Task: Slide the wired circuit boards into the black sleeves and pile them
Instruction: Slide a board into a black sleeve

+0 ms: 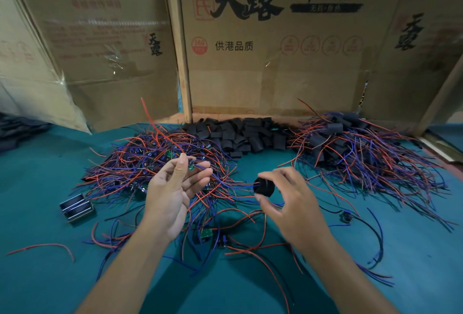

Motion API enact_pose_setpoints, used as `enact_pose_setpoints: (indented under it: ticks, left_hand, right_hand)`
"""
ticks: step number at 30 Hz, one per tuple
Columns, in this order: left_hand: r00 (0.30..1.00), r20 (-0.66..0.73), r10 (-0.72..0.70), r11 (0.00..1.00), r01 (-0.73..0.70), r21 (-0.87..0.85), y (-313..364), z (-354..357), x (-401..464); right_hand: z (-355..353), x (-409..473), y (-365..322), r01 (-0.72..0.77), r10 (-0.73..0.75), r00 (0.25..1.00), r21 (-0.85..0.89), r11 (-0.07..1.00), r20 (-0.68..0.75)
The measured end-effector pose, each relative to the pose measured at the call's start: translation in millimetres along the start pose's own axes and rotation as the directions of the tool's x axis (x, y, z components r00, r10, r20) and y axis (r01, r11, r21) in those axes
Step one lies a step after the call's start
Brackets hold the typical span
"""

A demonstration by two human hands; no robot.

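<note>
- While a small green circuit board (191, 165) is pinched at the fingertips of the left hand (172, 188), its red and blue wires are seen trailing up and away over the heap behind it.
- A black sleeve (263, 186) is gripped by the right hand (292, 201), thumb below and fingers curled over the top, with one open end turned toward the left hand.
- Board and sleeve are held apart, both above the green counter (45, 286); blue and red wires are seen just beside the sleeve's mouth, though whether they enter it cannot be told.
- A pile of empty black sleeves (240, 136) is taken as the landmark; it lies along the foot of the printed cardboard box (275, 45) at the back of the counter.
- Left of that pile, a tangled heap of wired boards (155, 163) without sleeves is spread out, reaching forward under the left hand.
- Right of that pile, a heap of sleeved boards (355, 148) is stacked, their wires fanning out toward the near edge.
- Well forward of the pile, between the two forearms, a loose green board (206, 234) with wires lies flat on the counter.
- Far forward and left of the pile, a small metal-framed part (77, 208) rests on the counter, beside the unsleeved heap.
</note>
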State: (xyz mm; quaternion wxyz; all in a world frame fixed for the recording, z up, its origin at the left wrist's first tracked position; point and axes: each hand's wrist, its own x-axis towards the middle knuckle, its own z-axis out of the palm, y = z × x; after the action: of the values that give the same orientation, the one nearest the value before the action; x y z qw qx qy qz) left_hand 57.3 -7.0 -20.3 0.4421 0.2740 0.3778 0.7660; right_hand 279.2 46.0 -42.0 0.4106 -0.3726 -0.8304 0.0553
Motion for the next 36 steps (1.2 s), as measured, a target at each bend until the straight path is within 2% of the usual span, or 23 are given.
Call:
enact_pose_setpoints:
  ticks: [8,18,21,25,28,30,32,36]
  left_hand:
    - [1.000,-0.003,0.012,1.000,-0.012,0.003,1,0,-2]
    - [0.993,0.096,-0.064,0.998,0.064,-0.005,-10,20,-20]
    - [0.990,0.122,-0.072,0.997,0.072,0.002,-14,22,-22]
    - [0.977,0.191,-0.097,0.993,0.083,0.081,-23,24,-26]
    - [0.976,0.204,-0.073,0.983,0.035,0.183,-32,25,-27]
    - [0.979,0.199,-0.053,0.983,0.016,0.184,-37,25,-28]
    - [0.979,0.201,-0.038,0.985,0.003,0.172,-39,24,-28]
    - [0.971,0.234,-0.047,0.984,0.005,0.179,-43,24,-27]
  right_hand:
    - [-3,1,-3,0.017,-0.017,1.000,-0.034,0.999,-0.014]
    - [-1,-3,-14,0.035,-0.020,0.999,-0.341,0.939,0.050]
    - [0,-5,-19,0.026,-0.005,0.998,-0.310,0.951,0.070]
    - [0,-6,-28,0.002,0.012,0.996,-0.162,0.987,0.087]
    - [-2,-5,-30,-0.037,0.061,0.996,-0.312,0.949,0.067]
    - [-6,-5,-30,-0.091,0.137,0.988,-0.454,0.886,0.071]
    - [-7,-6,-31,-0.111,0.181,0.980,-0.517,0.849,0.086]
    - [-5,-4,-35,-0.088,0.146,0.982,-0.391,0.916,0.120]
